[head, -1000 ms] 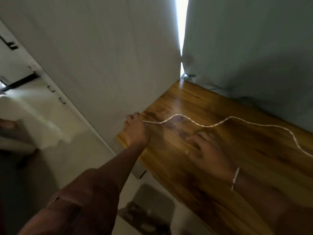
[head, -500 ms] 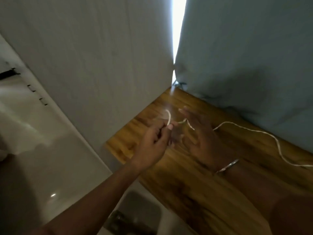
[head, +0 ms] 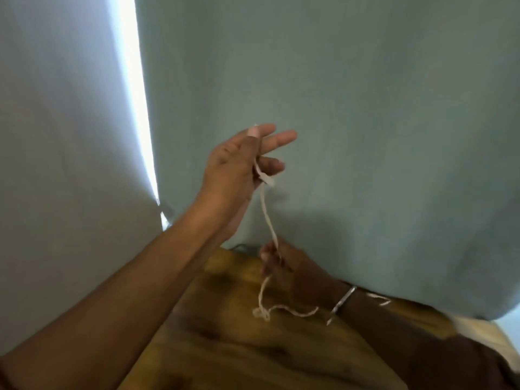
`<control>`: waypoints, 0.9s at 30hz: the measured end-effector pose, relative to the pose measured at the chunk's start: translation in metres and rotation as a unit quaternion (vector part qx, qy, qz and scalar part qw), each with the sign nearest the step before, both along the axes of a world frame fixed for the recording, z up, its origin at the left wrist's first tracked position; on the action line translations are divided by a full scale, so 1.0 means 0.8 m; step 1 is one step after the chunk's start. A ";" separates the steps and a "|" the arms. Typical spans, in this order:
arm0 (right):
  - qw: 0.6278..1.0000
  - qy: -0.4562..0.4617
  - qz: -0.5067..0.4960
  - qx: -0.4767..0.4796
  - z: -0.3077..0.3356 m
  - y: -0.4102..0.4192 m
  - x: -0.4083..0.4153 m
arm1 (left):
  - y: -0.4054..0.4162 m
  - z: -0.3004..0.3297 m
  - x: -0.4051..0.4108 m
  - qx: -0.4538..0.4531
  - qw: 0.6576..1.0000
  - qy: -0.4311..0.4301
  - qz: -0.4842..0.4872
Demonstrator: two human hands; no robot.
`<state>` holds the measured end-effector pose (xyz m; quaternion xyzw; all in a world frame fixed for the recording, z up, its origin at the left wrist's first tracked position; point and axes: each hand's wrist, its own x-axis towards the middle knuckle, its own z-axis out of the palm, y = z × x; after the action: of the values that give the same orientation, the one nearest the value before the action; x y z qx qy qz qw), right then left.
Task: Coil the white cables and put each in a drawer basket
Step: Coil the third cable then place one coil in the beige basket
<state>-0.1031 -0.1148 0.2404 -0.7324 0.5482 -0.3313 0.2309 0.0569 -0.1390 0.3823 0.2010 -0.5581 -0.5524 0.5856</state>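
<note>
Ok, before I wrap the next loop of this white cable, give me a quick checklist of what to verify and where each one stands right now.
1. Left hand has the upper end of the white cable: ok, pinched at the thumb, other fingers spread.
2. Right hand grips the cable lower down: ok.
3. Stretch between the hands hangs free of knots: ok.
4. Slack on the wooden table is untangled: not ok, a small kink lies in it.
5. Rest of the cable can feed freely: cannot tell, it runs behind the right wrist.
6. Drawer basket is ready: cannot tell, none in view.
</note>
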 end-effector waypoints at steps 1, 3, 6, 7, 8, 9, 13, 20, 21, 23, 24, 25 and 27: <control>1.000 0.015 -0.012 -0.013 0.008 0.011 -0.015 | 0.003 0.015 -0.016 -0.018 1.000 -0.012 0.019; 0.998 0.027 -0.038 -0.037 0.029 0.031 -0.041 | 0.007 0.029 -0.044 -0.068 0.994 -0.054 0.062; 0.992 0.072 -0.035 -0.100 0.088 0.064 -0.070 | 0.017 0.039 -0.079 -0.193 0.966 -0.127 0.114; 0.987 0.101 -0.024 -0.122 0.107 0.071 -0.074 | 0.016 0.036 -0.083 -0.241 0.949 -0.162 0.125; 0.981 0.127 -0.016 -0.145 0.129 0.078 -0.080 | 0.017 0.037 -0.087 -0.286 0.927 -0.204 0.129; 0.974 0.154 -0.009 -0.165 0.155 0.088 -0.086 | 0.019 0.040 -0.089 -0.331 0.900 -0.251 0.129; 0.934 0.262 -0.005 -0.244 0.260 0.122 -0.123 | 0.036 0.062 -0.090 -0.459 0.784 -0.402 0.113; 0.849 0.286 -0.074 -0.438 0.390 0.169 -0.187 | 0.107 0.124 -0.097 -0.356 0.887 -0.292 0.021; 0.843 0.286 -0.084 -0.448 0.404 0.175 -0.192 | 0.122 0.134 -0.100 -0.345 0.900 -0.266 -0.005; 0.832 0.300 -0.109 -0.453 0.421 0.186 -0.202 | 0.149 0.155 -0.104 -0.333 0.914 -0.227 -0.052; 0.827 0.308 -0.124 -0.453 0.424 0.192 -0.206 | 0.162 0.165 -0.106 -0.322 0.921 -0.204 -0.078; 0.825 0.307 -0.139 -0.453 0.425 0.196 -0.209 | 0.173 0.174 -0.108 -0.309 0.928 -0.177 -0.106; 0.838 0.265 -0.168 -0.446 0.411 0.197 -0.214 | 0.192 0.187 -0.109 -0.293 0.934 -0.123 -0.162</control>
<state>-0.2747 0.0431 0.5692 -0.7129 0.4956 -0.3668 -0.3341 -0.0303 0.0147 0.5320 -0.0059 -0.7879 -0.4225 0.4479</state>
